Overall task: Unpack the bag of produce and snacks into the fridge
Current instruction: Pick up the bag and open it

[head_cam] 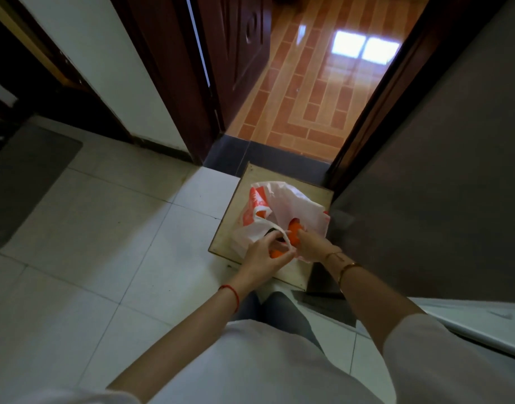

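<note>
Down below me, a white plastic bag with orange-red print sits on a small wooden stool, which stands on the pale floor tiles just in front of a doorway with a dark threshold. My left hand pinches the near rim and handle of the bag, its fingers curled round the plastic, holding the mouth apart. My right hand reaches into the opening, fingers wrapped around an orange piece of produce; I cannot tell exactly what kind it is. More orange shows through beside my left thumb. A red string circles my left wrist, and thin gold bracelets my right. To my right stands a tall grey-brown fridge, touching or just beside the stool. A dark mat lies well apart, at far left.
</note>
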Demonstrator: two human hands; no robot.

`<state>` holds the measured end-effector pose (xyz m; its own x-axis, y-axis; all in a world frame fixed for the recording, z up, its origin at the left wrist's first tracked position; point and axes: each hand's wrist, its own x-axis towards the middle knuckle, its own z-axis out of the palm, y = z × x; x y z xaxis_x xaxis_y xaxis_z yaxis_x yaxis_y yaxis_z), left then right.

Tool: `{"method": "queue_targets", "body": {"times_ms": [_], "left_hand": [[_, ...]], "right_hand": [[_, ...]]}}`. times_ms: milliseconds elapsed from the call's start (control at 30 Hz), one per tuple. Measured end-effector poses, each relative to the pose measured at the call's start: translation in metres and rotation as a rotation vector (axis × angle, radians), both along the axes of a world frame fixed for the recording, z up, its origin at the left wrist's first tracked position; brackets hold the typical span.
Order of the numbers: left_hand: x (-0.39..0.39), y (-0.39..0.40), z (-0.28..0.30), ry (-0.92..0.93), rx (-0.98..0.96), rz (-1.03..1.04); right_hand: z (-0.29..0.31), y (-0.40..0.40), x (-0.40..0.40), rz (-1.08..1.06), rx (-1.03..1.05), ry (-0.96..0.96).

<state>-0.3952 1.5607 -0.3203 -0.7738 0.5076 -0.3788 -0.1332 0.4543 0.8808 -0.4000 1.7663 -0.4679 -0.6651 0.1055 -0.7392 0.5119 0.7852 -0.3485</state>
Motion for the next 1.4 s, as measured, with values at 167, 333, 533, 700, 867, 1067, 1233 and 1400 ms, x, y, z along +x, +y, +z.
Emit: {"method": "queue_targets", "body": {"times_ms": [167, 333, 533, 700, 867, 1067, 1233, 1400], "left_hand": [[-0.004, -0.003, -0.003, 0.092, 0.023, 0.045], [-0.006, -0.011, 0.002, 0.149, 0.038, 0.100], [-0.018, -0.025, 0.028, 0.136, -0.069, 0.171], [-0.027, -0.034, 0.054, 0.180, -0.177, 0.146], [-0.020, -0.043, 0.076, 0.286, -0.245, 0.133], [0.002, -0.065, 0.106, 0.408, -0.291, 0.086], [0.034, -0.090, 0.121, 0.507, -0.297, 0.042], [0.064, -0.116, 0.127, 0.576, -0.224, -0.019]], "right_hand": [[0.052, -0.017, 0.003, 0.044, 0.182, 0.021], [0.035, -0.010, -0.003, 0.091, 0.188, 0.062], [0.123, -0.023, -0.012, -0.022, -0.032, 0.371], [0.171, -0.020, -0.020, -0.264, -0.102, 0.575], [0.213, -0.023, -0.010, -0.370, -0.205, 0.716], [0.238, -0.044, 0.042, -0.445, -0.305, 0.724], [0.251, -0.068, 0.095, -0.505, -0.307, 0.706], [0.264, -0.094, 0.150, -0.591, -0.269, 0.691]]}}
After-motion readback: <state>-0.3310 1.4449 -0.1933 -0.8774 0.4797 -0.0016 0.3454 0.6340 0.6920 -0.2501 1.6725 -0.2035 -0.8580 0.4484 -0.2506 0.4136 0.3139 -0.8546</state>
